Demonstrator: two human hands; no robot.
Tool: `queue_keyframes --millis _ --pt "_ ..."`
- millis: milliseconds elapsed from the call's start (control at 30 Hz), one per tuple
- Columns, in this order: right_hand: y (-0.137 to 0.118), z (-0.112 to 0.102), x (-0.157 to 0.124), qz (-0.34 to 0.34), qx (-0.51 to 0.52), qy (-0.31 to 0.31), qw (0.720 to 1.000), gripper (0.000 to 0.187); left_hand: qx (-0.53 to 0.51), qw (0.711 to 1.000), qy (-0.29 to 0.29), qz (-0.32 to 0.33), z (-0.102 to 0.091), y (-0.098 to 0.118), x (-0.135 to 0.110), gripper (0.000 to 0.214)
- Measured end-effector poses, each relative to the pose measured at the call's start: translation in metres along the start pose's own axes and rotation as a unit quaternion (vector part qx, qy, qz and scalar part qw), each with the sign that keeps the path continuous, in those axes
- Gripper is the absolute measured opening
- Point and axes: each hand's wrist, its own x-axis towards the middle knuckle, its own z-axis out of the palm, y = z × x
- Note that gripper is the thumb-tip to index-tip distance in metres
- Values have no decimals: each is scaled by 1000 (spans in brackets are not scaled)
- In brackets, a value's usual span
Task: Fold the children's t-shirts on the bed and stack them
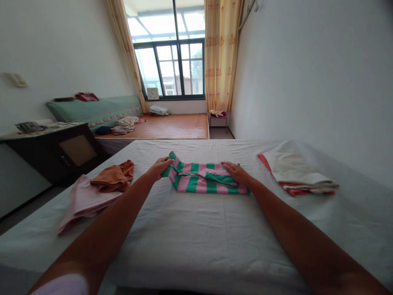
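A green and pink striped garment (196, 183) lies folded into a long strip on the white sheet, straight ahead of me. My left hand (161, 167) is closed on its left end, which is lifted and bent upward. On the right end of the strip rests my right hand (236, 172), flat with its fingers stretched out over the cloth. Left of my left arm are an orange-brown garment (115, 177) and a pink garment (89, 200), partly overlapping. Folded white cloth (297, 168) lies on red cloth to the right of my right arm.
The white-sheeted bed (196, 229) fills the foreground. Beyond it is a second bed with a brown mat (178, 125) and heaped clothes (127, 123). A dark cabinet (52, 149) stands at left. A pink stool (218, 117) is by the curtain (221, 57), and a wall is at right.
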Motion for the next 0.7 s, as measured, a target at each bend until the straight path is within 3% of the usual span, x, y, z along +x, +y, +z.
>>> queue_keyframes --millis 100,200,467,700 --pt "17 -14 3 90 103 134 982 45 46 998 -40 22 30 17 2 31" --pt "34 -21 1 153 156 192 957 40 83 994 -68 36 68 29 1 22" --pt "38 -34 -3 215 238 227 920 29 139 979 -139 50 178 27 2 15" --pt "47 -37 -4 232 204 228 924 29 198 966 -164 28 244 10 3 18"
